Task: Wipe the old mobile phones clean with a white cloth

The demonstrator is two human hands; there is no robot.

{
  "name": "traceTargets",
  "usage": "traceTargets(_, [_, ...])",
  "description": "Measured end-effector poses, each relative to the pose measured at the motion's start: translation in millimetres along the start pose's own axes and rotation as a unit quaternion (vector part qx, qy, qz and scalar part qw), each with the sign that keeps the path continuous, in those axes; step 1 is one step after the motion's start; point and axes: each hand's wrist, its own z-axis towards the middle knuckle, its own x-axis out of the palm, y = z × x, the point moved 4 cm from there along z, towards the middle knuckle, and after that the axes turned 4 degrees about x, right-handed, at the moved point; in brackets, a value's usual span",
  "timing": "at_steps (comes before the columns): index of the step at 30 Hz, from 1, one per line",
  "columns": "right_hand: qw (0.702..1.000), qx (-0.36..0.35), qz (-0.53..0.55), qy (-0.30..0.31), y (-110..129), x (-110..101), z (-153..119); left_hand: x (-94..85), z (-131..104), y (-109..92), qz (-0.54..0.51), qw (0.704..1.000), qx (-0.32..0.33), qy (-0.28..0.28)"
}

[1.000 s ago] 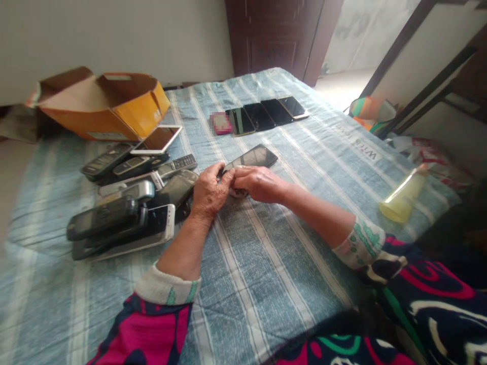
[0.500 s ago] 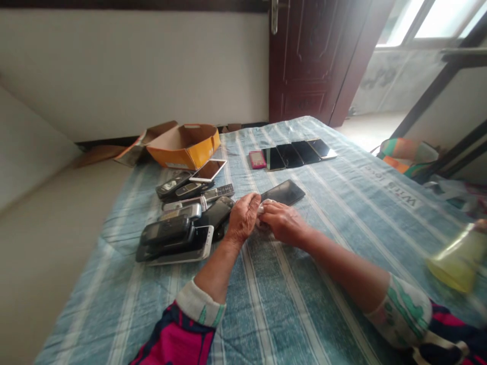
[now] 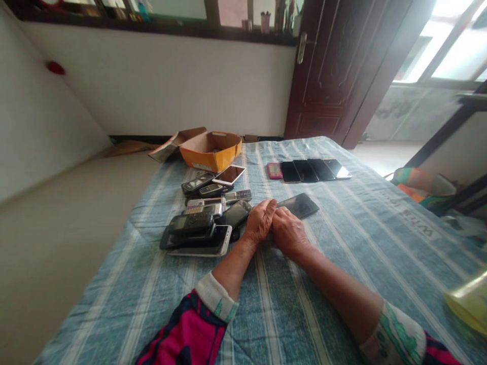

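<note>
While my left hand [image 3: 261, 222] and right hand [image 3: 289, 232] were bunched together at one end of the dark phone [image 3: 301, 205], right of the phone pile [image 3: 198, 223], I couldn't tell what they pinched. Probably mid-handling; next move needed a steady hold.

Tablecloth [image 3: 285, 314] in muted blue, crossed by off-white stripes, with grey lettering on a pale band. The phone at the hands [image 3: 302, 205] is dark grey to black. Four phones in a row [image 3: 305, 171] have black screens, the end one edged in white; the small case [image 3: 274, 171] beside them is bright pink with a paler middle. Tablet [image 3: 229, 175]: white frame, dark brownish screen. In the pile, a black handset [image 3: 192, 223] and a white-edged phone [image 3: 224, 241]. Box [image 3: 230, 152]: orange-yellow outside, brown inside. Left sleeve [image 3: 200, 324]: magenta and navy, its cream cuff [image 3: 218, 296] figured in green. Door [image 3: 323, 76]: deep reddish brown. Wall [image 3: 190, 81]: off-white.
</note>
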Motion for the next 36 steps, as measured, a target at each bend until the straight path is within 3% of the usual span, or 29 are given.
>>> traceTargets(8, [1.000,0.027,-0.006,0.007,3.4,-2.1,15.5,-0.6,-0.3,2.7,-0.046,0.999,-0.005,-0.005])
traceTargets(20, [0.998,0.043,-0.002,0.041,-0.5,-7.6,20.6,-1.0,-3.0,2.9,-0.033,0.999,-0.008,-0.013])
traceTargets(31, [0.997,0.065,0.025,0.025,-7.0,-4.5,26.6,-2.2,-10.0,6.3,-0.002,0.995,0.005,-0.095])
traceTargets(36, [0.994,0.100,0.026,0.020,-17.7,-4.4,34.6,-4.3,-14.2,3.8,0.115,0.968,0.117,-0.191])
